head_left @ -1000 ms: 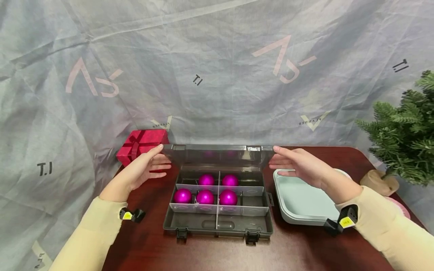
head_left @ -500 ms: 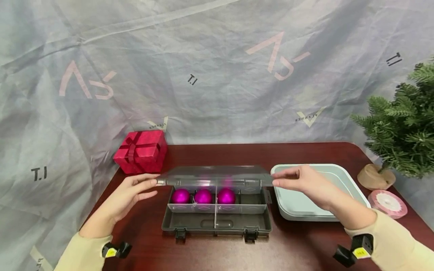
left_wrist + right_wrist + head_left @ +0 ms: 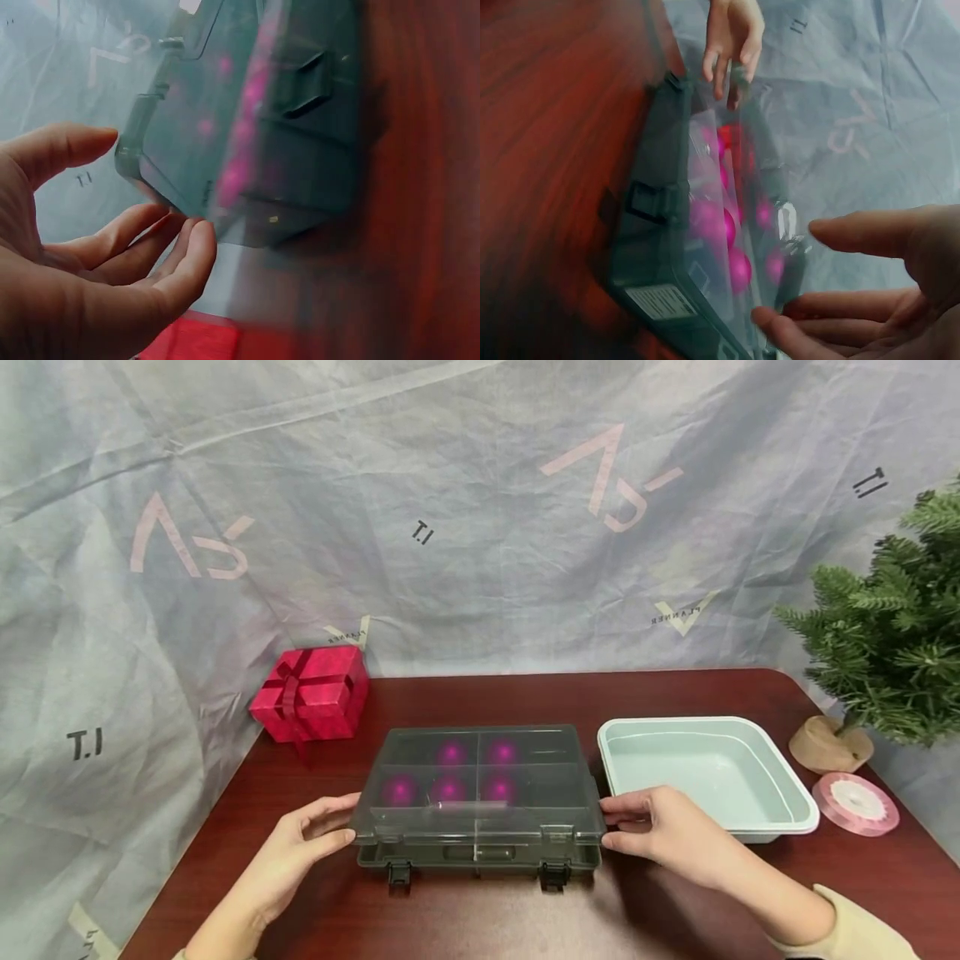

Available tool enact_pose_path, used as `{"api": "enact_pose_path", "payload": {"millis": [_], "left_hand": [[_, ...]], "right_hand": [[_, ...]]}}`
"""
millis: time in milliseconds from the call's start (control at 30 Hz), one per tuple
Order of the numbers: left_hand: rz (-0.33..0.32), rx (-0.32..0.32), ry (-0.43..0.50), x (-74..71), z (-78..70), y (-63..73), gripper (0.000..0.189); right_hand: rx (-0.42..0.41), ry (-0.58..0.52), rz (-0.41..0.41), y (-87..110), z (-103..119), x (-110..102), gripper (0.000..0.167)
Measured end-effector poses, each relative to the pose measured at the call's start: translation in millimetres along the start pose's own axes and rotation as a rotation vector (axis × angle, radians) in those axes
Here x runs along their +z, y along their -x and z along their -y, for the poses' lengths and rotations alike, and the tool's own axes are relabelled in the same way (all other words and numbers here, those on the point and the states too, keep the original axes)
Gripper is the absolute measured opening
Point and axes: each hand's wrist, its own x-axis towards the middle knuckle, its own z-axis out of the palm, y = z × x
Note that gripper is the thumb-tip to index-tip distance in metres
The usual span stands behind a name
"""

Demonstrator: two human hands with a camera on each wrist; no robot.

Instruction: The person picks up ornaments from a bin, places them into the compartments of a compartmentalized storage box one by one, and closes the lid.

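Note:
A dark see-through compartment box [image 3: 480,864] stands on the table, with its hinged lid [image 3: 525,781] lowered nearly onto the base. A narrow gap still shows along the front. Through the lid several shiny magenta balls [image 3: 401,792] appear in the middle and back rows. My left hand [image 3: 303,847] holds the lid's front left corner, thumb at the front and fingers along the side. At the opposite corner, my right hand [image 3: 660,831] grips the lid likewise. Two black latches [image 3: 555,877] hang unfastened at the front. The left wrist view blurs the lid [image 3: 195,135].
Right of the box is a pale green tray [image 3: 697,777]. Farther right are a pink ribbon roll [image 3: 857,804] and a small artificial tree [image 3: 892,635] on a wooden base. A red gift box [image 3: 311,693] sits at back left, before a grey cloth backdrop [image 3: 480,527].
The lid has swung from upright down and toward me, both hands coming down with it. The balls, first seen openly, now show only through the lid.

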Motion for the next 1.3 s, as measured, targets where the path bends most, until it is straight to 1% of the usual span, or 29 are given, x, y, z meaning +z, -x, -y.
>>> {"api": "enact_pose_path", "payload": {"millis": [100,267,367,533,633,733,800,833,900,933,1000,1033,1067,1133,1167,1233,1267,1300], "left_hand": [[-0.027,-0.017,0.022,5.5,9.0,1.7,0.05],[-0.061,-0.048,0.043,10.0,19.5,2.4,0.05],[-0.065,-0.061,0.046,11.8,23.6,2.4,0.051],[-0.054,-0.075,0.068,13.7,30.1,1.7,0.052],[-0.046,-0.097,0.084,14.1,31.7,0.6,0.053],[-0.038,-0.119,0.086,14.4,31.3,0.0,0.056],[-0.05,-0.119,0.057,15.5,29.1,-0.6,0.058],[-0.064,-0.106,0.023,16.9,27.1,-0.9,0.059],[-0.105,-0.065,-0.098,21.2,21.1,-1.6,0.059],[-0.13,-0.033,-0.191,24.0,16.7,-2.0,0.059],[-0.191,0.052,-0.401,31.8,7.0,-3.4,0.057],[-0.217,0.107,-0.496,36.5,2.2,-4.3,0.056],[-0.238,0.176,-0.578,41.5,-1.9,-6.2,0.054],[-0.255,0.33,-0.695,53.2,-8.6,-10.5,0.052],[-0.239,0.411,-0.724,59.9,-10.8,-13.1,0.052],[-0.162,0.533,-0.77,74.7,-14.4,-18.0,0.051],[-0.109,0.575,-0.796,82.6,-16.0,-20.2,0.051],[-0.049,0.601,-0.821,91.0,-18.1,-21.9,0.051]], "right_hand": [[0.004,0.034,0.035,2.7,-3.1,4.2,0.056],[-0.011,0.075,0.058,5.2,-5.9,11.5,0.057],[-0.015,0.093,0.068,6.0,-8.1,14.9,0.058],[-0.008,0.082,0.075,7.3,-13.1,18.4,0.059],[-0.006,0.086,0.079,7.9,-15.2,19.2,0.06],[-0.021,0.121,0.082,8.7,-15.9,18.9,0.06],[-0.038,0.167,0.076,10.1,-15.3,18.3,0.059],[-0.052,0.193,0.074,11.2,-15.1,17.6,0.058],[-0.08,0.24,0.063,13.4,-14.6,15.8,0.055],[-0.09,0.249,0.057,14.5,-14.6,14.9,0.052],[-0.103,0.21,0.057,16.5,-15.0,13.3,0.044],[-0.109,0.179,0.063,17.1,-15.8,12.4,0.04],[-0.109,0.129,0.076,17.4,-17.0,11.9,0.035],[-0.11,0.01,0.12,18.1,-20.9,11.6,0.028],[-0.114,-0.05,0.148,18.4,-23.4,11.7,0.025],[-0.11,-0.166,0.206,19.4,-28.8,13.5,0.021],[-0.1,-0.229,0.229,20.0,-31.5,15.0,0.021],[-0.088,-0.278,0.245,21.0,-34.0,16.5,0.02]]}}
